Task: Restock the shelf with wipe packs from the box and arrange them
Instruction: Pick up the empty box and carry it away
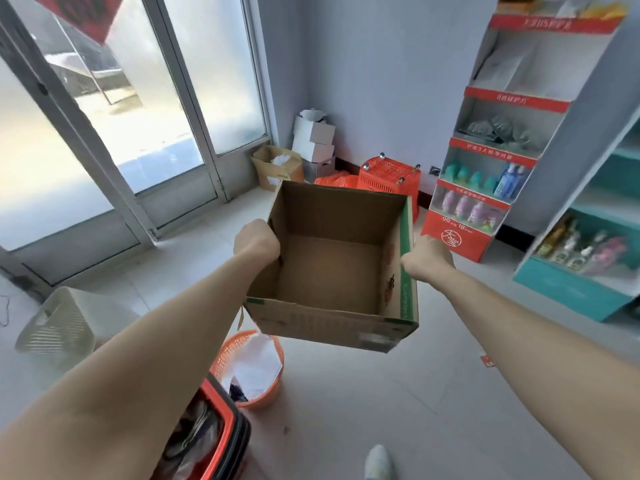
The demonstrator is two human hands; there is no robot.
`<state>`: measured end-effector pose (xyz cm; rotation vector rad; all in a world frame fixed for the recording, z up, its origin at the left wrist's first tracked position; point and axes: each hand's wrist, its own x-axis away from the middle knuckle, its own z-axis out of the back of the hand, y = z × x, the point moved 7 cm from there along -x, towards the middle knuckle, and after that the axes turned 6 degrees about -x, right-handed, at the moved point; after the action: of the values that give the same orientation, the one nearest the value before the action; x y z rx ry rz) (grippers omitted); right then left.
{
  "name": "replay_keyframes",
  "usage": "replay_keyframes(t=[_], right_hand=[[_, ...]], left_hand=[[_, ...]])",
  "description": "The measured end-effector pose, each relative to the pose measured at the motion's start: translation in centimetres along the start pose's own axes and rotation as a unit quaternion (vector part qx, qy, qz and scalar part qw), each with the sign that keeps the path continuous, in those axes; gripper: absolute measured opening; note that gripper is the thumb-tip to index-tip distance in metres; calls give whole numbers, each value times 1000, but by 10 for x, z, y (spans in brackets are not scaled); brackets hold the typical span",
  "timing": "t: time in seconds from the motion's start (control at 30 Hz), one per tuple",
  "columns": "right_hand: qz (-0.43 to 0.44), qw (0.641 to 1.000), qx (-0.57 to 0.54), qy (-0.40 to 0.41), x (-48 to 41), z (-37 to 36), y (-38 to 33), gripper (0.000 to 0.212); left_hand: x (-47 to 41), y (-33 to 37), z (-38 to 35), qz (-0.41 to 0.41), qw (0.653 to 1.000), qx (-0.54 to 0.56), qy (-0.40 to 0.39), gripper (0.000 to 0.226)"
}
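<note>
Left grip (256, 242) is closed over the left wall rim of the cardboard box (332, 271). Right grip (427, 259) clasps the right wall rim. The box hangs between both grips, off the floor, open top up. An orange basket (225, 355) sits below the left grip. A red display shelf (457, 237) stands beyond the right grip.

Daylight's pouring through the frosted glass doors (104, 133) on my left onto the pale tiled floor (381, 393). Plain blue-grey wall (381, 81) ahead, white boxes (313, 133) stacked in the corner, orange baskets (388, 181) near them.
</note>
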<state>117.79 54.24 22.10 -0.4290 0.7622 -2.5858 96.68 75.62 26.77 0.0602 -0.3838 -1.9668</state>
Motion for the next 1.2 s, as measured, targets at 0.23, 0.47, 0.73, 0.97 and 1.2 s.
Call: replay_keyframes(t=[0.23,0.47,0.73,0.97,1.2], right_hand=[[-9,999,16,-27,-160,17,-24,9],[-5,1000,16,-23,-329,34,-64,6],[-56,998,42,1,-521,66,-95,9],[-97,995,20,29,-680,98,-91,13],[-109,994,-8,3,-849,97,-76,8]], left_hand=[[-139,92,-14,11,1000,-11,-6,18],[-289,184,-17,-4,1000,-14,9,24],[-478,313,-29,-54,998,-20,-16,31],[-610,446,-42,-76,995,-67,-21,30],[-740,548,-91,-54,998,-13,-27,29]])
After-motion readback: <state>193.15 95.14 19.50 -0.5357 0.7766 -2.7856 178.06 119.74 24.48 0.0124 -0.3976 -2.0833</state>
